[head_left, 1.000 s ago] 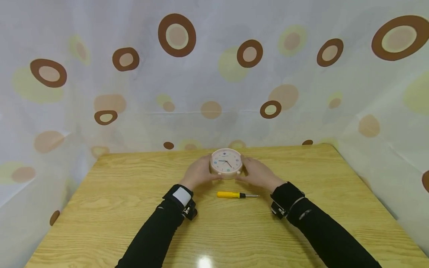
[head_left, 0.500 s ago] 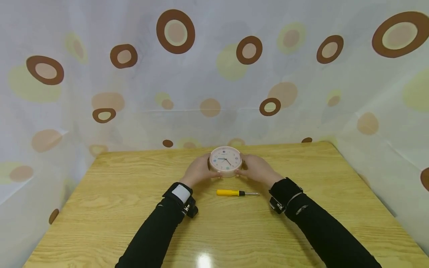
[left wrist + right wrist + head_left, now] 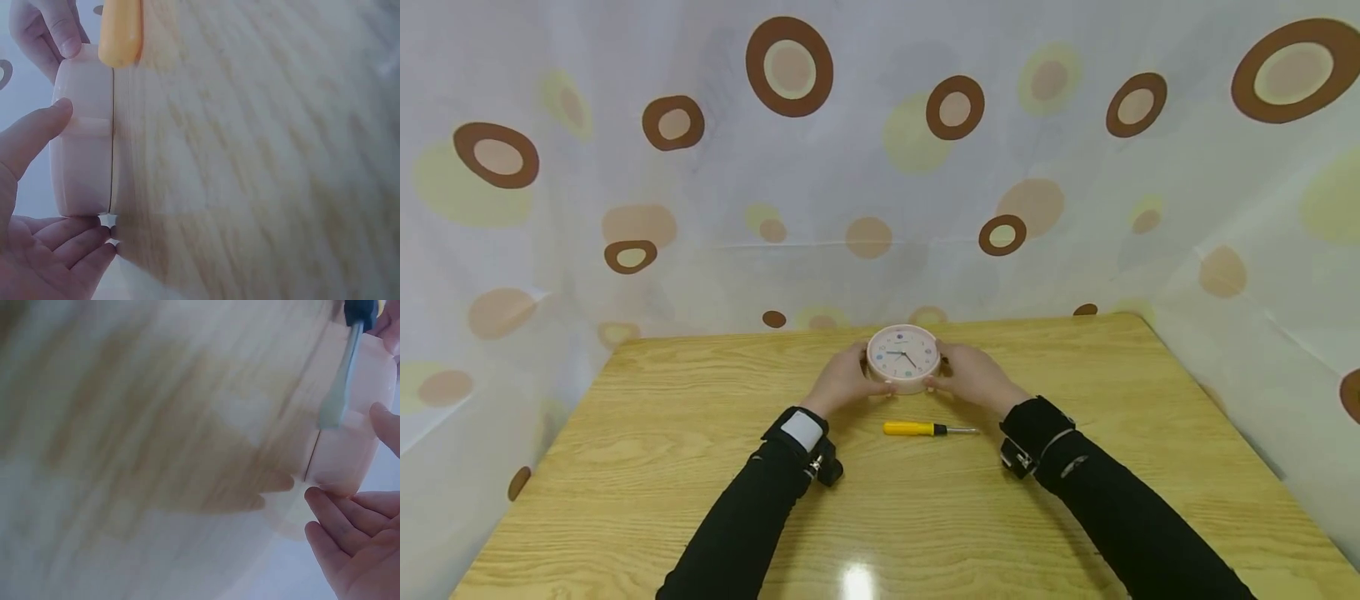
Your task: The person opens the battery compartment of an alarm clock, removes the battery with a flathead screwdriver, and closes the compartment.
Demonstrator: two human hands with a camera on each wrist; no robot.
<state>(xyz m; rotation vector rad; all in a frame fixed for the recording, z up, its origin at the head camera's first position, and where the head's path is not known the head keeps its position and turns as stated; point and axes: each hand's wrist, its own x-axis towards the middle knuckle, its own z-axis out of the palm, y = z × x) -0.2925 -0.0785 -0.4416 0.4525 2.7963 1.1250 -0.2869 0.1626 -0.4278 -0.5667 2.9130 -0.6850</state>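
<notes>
A round pink clock (image 3: 903, 358) with a white face stands upright on the wooden table (image 3: 662, 433), face towards me. My left hand (image 3: 844, 379) grips its left side, thumb on the front rim. My right hand (image 3: 967, 375) grips its right side in the same way. In the left wrist view the clock's pink rim (image 3: 81, 150) lies between my thumb (image 3: 28, 144) and curled fingers (image 3: 69, 250). In the right wrist view my fingers (image 3: 344, 531) curl around the clock's edge (image 3: 350, 450). A yellow-handled screwdriver (image 3: 925, 429) lies on the table just in front of the clock, between my wrists.
A spotted white cloth (image 3: 880, 167) hangs behind the table and along both sides. The table's far edge runs just behind the clock. Bare wood stretches to the left, right and front of my arms.
Both hands have carried the clock slightly away from me, towards the table's back edge. The screwdriver has not moved on the table.
</notes>
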